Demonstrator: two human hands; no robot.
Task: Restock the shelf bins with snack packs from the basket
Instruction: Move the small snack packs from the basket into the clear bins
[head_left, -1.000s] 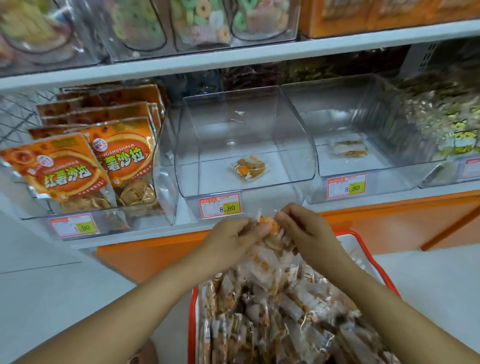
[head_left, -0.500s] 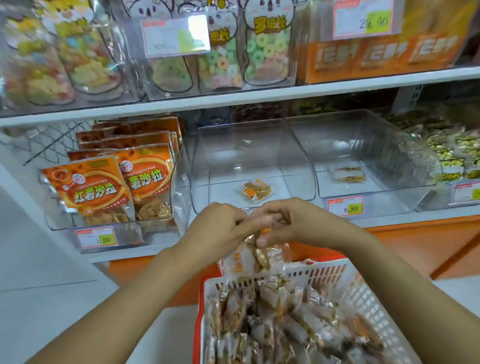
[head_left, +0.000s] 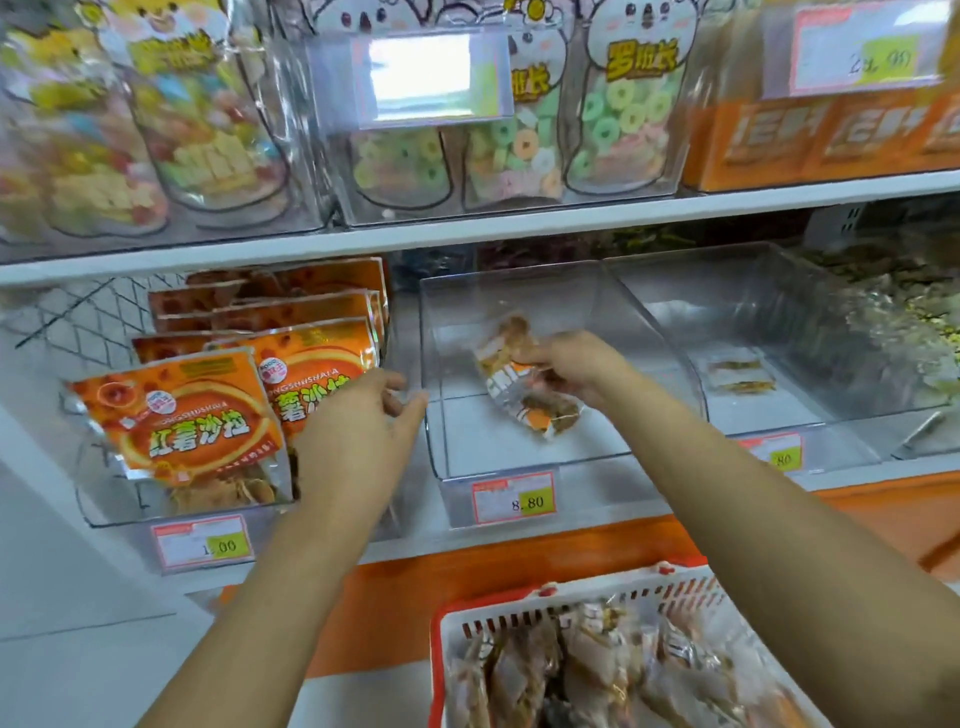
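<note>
Right grip holding snack packs inside middle bin, left grip free

My right grip (head_left: 571, 370) is clamped on a small bunch of snack packs (head_left: 506, 358), fingers curled round them, reaching over the front lip into the middle clear bin (head_left: 519, 291) on the lower shelf (head_left: 597, 221). One more pack (head_left: 548, 418) sits just under the bunch; can't tell if it hangs from the bunch or lies on the bin floor. Price tag (head_left: 514, 498) on the front of that bin reads 8.80.

My left grip (head_left: 358, 415) is apart, fingers loose and spread, holding nothing. It hovers by the left wall of the middle bin, in front of the orange pouches (head_left: 192, 415); can't tell if the fingertips touch the wall.

The orange pouches stand in rows in the left bin. The right clear bin (head_left: 779, 291) has a couple of flat packs (head_left: 737, 375) on its floor.

Basket (head_left: 519, 605), white with red rim, is low in the view below the shelf, piled with more wrapped packs (head_left: 597, 670).

Upper shelf: bags of ring candy (head_left: 623, 124) in clear bins, orange boxes (head_left: 821, 137) at the far right, blurred
</note>
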